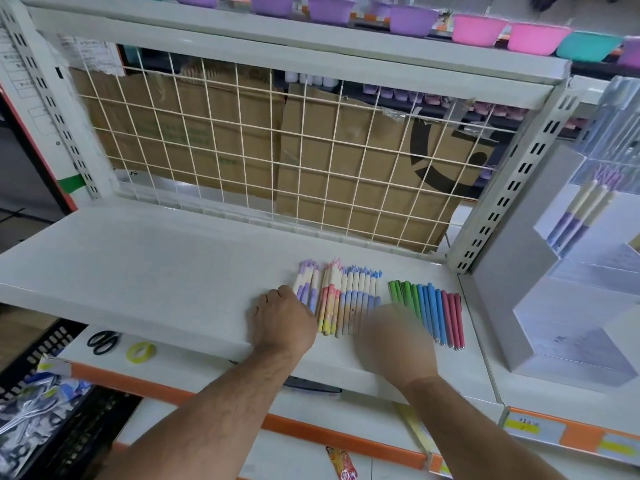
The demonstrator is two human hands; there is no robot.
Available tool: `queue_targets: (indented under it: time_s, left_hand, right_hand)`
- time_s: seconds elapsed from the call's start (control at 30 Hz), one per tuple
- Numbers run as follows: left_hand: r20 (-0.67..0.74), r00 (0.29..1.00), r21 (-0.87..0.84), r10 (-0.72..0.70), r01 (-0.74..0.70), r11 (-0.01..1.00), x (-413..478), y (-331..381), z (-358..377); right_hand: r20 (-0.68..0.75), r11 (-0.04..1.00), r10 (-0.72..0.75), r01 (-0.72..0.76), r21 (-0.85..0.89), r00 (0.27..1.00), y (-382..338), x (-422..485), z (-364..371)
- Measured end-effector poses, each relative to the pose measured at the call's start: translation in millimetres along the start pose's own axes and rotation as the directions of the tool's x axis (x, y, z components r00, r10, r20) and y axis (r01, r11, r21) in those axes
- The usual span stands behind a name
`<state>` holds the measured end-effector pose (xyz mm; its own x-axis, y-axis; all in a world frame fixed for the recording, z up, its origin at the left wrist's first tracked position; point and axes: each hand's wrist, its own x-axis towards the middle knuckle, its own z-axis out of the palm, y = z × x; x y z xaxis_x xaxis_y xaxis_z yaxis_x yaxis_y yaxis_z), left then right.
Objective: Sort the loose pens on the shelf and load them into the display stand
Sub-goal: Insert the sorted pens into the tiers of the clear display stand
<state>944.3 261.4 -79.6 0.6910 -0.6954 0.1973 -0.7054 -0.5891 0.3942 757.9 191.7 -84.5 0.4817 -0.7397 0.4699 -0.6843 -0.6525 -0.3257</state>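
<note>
Currently the pens (pixel 360 299) are lying side by side on the white shelf (pixel 156 271), with long axes running front to back and far ends pointing at the wire grid (pixel 242 150). The display stand (pixel 512 271) is standing to their right, and scissors (pixel 103 342) are lying below. The left hand (pixel 282 317) is resting knuckles-up, fingers curled against the purple pens (pixel 306 289); whether its grip is holding any, I cannot tell. The right hand (pixel 394 341) is showing blurred over the near ends, so its grip is unreadable.

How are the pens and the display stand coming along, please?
Left hand curled at purple pens, grip unclear; right hand blurred over blue pens. Row grouped by colour on shelf. Display stand barely loaded; nothing between.
</note>
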Motion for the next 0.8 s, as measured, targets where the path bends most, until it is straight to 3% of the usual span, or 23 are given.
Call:
queue_targets:
  time_s: [0.53, 0.8]
  left_hand:
    - [0.048, 0.999, -0.052, -0.023, 0.025, 0.998, -2, 2, -8]
    - [0.055, 0.994, -0.300, -0.090, 0.103, 0.949, -6, 3, -19]
  right_hand:
    - [-0.011, 0.999, 0.025, -0.025, 0.025, 1.000, 0, -3, 1]
    - [0.018, 0.999, 0.011, -0.011, -0.030, 1.000, -3, -2, -2]
